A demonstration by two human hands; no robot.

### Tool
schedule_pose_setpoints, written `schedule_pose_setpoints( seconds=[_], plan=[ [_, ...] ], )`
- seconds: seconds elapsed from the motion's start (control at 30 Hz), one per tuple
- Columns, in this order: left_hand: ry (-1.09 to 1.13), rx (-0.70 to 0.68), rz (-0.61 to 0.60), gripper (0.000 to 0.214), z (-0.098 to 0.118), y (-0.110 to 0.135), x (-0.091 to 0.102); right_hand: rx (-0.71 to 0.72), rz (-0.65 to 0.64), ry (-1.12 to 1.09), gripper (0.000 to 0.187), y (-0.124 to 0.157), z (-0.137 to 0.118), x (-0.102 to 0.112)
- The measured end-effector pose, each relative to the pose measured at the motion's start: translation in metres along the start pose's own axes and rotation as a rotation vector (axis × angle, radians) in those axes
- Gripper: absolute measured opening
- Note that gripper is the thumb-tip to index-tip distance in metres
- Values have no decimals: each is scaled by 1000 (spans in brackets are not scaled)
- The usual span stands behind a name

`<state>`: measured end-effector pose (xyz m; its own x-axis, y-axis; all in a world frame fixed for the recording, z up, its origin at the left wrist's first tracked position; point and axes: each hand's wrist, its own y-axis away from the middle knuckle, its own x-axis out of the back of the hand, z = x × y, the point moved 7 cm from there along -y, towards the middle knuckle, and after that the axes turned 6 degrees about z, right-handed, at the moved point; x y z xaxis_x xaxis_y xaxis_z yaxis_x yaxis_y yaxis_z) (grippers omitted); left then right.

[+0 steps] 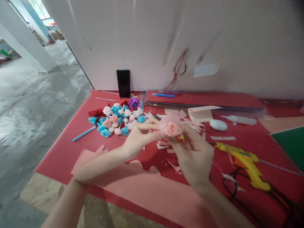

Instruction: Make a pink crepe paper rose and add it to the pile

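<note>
Over the middle of the table, both hands hold a pale pink paper rose (172, 129), its rolled centre facing me. My left hand (139, 136) pinches the left edge of its outer petal with thumb and fingers. From the right and below, my right hand (196, 155) grips the base of the flower, its fingers closed. Pink paper scraps (174, 166) lie on the table under the hands. A large pink paper sheet (152, 193) is spread below my forearms. Left of the flower sits a pile of finished blue, white and pink paper roses (115, 118).
A yellow glue gun (247, 164) with a black cable lies at right on the red tabletop (64, 148). Behind it are a white oval object (218, 124) and a white bottle (242, 120). A phone (123, 83) leans on the wall; a blue pen (83, 134) lies left.
</note>
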<state>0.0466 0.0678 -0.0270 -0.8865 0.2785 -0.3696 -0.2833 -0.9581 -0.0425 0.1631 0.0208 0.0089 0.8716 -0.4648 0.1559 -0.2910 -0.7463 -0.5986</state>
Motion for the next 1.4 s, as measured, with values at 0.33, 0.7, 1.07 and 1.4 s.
schedule_pose_setpoints(
  seconds=[0.33, 0.7, 1.07, 1.4],
  plan=[
    [-16, -108, 33, 7, 5, -1, 4, -229, -31, -27, 14, 7, 8, 0],
    [45, -83, -18, 15, 12, -2, 4, -493, -129, -331, 11, 10, 36, -2],
    [69, -132, -66, 15, 16, -1, -2, -533, -198, -449, 10, 11, 33, -11],
    [24, -133, -18, 23, 15, -2, 0, -484, -282, -400, 12, 12, 27, -17]
  ],
)
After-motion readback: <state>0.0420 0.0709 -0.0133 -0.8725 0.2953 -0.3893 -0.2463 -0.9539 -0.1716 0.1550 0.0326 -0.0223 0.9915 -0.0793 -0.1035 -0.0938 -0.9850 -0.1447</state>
